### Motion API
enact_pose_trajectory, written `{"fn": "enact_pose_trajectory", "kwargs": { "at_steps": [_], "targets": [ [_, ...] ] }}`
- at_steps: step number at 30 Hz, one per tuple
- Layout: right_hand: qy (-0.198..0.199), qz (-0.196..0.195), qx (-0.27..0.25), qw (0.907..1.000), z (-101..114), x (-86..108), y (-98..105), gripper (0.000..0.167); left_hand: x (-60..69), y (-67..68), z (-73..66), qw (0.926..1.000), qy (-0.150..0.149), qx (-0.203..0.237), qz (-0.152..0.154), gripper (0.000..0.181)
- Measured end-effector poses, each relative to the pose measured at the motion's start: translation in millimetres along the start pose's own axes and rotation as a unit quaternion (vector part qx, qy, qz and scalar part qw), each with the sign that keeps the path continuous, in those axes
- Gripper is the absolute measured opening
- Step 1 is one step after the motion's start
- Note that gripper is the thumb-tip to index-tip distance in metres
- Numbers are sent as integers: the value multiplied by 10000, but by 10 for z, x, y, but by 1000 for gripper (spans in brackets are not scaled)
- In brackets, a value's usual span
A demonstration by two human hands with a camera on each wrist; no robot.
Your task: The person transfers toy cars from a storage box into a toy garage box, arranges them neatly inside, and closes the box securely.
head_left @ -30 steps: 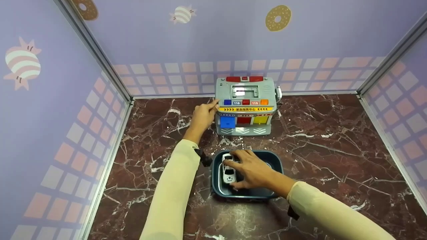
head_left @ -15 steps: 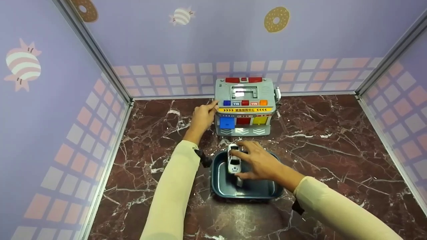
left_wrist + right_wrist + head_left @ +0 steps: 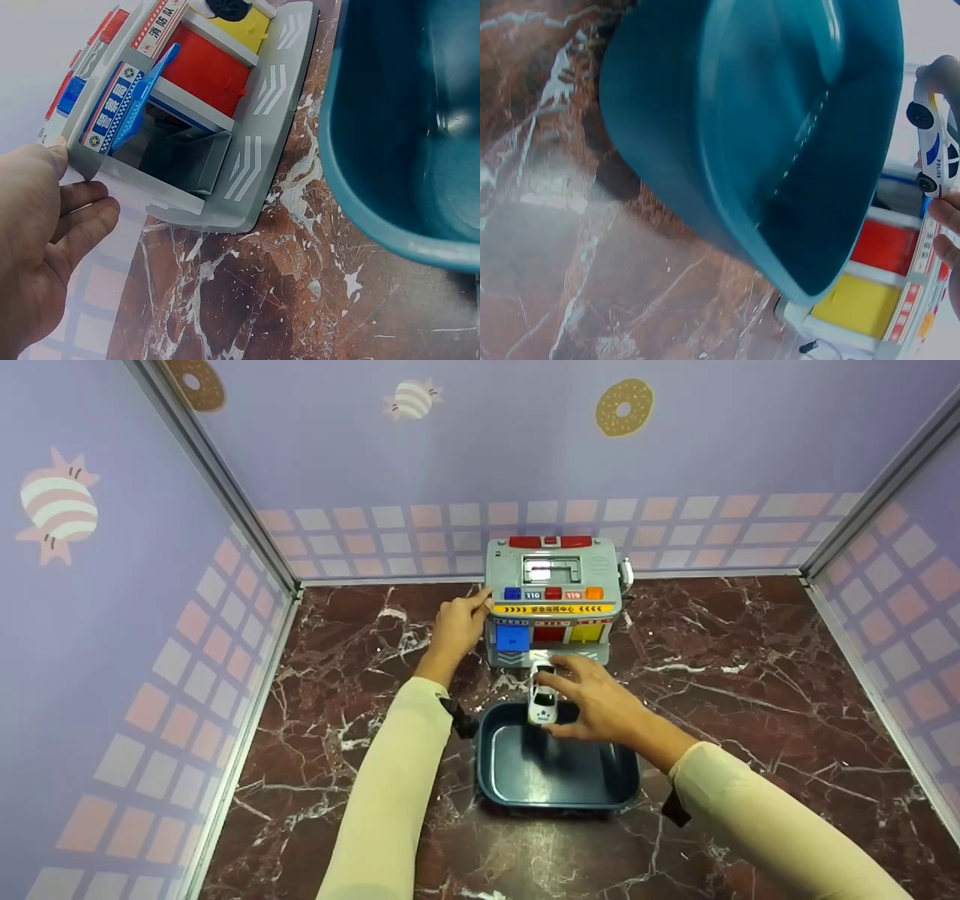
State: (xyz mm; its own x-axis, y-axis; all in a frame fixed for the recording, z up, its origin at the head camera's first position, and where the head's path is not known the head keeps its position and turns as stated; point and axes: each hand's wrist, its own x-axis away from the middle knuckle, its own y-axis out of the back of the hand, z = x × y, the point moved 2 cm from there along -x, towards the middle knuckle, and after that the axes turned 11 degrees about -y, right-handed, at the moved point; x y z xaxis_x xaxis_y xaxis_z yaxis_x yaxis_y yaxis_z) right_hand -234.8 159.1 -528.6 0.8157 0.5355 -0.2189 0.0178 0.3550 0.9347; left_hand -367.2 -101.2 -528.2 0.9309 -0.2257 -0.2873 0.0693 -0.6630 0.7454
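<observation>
My right hand (image 3: pixel 600 705) pinches a white toy police car (image 3: pixel 543 694) between thumb and fingers, above the far rim of a dark teal tub (image 3: pixel 484 765). The right wrist view shows the toy car (image 3: pixel 937 154) side-on, marked POLICE. My left hand (image 3: pixel 457 626) rests against the left side of a grey toy emergency station (image 3: pixel 502 566). In the left wrist view, one digit of the left hand (image 3: pixel 37 247) touches the roof corner, with other fingers extended below it. The blue door (image 3: pixel 146 97) is swung up, baring a garage bay; the red door (image 3: pixel 206 71) and yellow door (image 3: pixel 244 30) are down.
The station and tub stand on a dark red marbled tabletop (image 3: pixel 720 705). Purple walls (image 3: pixel 750 442) with tile and sweet prints enclose the back and sides. A white handset-like part (image 3: pixel 626 572) is on the station's right side.
My right hand has lifted the police car out of the tub and carried it forward and slightly right, toward the station. My left hand stays at the station's side.
</observation>
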Motion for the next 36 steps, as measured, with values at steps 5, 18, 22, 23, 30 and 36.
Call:
{"fn": "enact_pose_trajectory", "kwargs": {
  "at_steps": [5,18,22,23,30,36],
  "targets": [
    [-279,125,-176,9994,-96,-68,2,84,-2,6,13,10000,64,15,-30,39],
    [-513,-15,-327,9981,-235,-269,-17,81,0,19,-6,9999,48,72,-81,39],
    [-657,169,-311,9972,-267,-312,-33,79,7,18,2,9999,17,72,-101,39],
    [-680,200,-326,9969,-276,-325,-37,78,9,17,3,9999,24,76,-95,39],
    [-813,375,-472,9949,-316,-435,-99,79,12,7,14,9999,152,53,-29,40],
    [-822,356,-525,9946,-334,-524,-182,81,6,-7,-11,9999,136,68,-15,39]
  ]
}}
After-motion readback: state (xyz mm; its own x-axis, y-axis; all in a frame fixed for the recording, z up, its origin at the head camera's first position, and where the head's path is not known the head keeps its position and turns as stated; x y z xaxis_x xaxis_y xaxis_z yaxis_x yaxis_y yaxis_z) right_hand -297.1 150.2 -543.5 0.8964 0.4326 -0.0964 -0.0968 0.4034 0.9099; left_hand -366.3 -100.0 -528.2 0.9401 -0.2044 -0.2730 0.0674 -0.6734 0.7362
